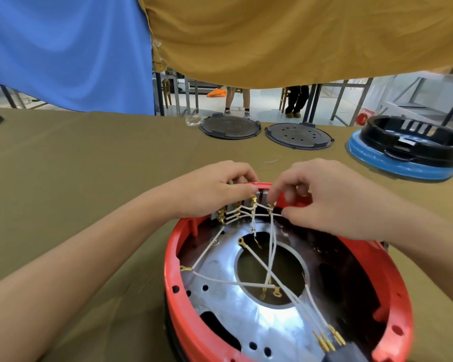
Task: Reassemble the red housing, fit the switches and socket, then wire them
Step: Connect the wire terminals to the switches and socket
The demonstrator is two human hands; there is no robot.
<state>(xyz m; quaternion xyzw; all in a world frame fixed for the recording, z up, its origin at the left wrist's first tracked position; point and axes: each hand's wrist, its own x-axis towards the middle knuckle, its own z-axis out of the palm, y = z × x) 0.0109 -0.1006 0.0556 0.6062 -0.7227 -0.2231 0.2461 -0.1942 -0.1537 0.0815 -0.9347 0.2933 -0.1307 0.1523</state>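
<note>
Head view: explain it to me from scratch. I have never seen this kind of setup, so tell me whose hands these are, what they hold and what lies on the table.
There is no machine here. One camera sits on a person's head and looks down at their own bare hands. The left hand grips the far rim of a round red housing. The right hand pinches a brass terminal on one of the white wires that cross the housing's metal floor. Farther back on the olive table cloth lie two dark round lids and a black ring on a blue base.
</note>
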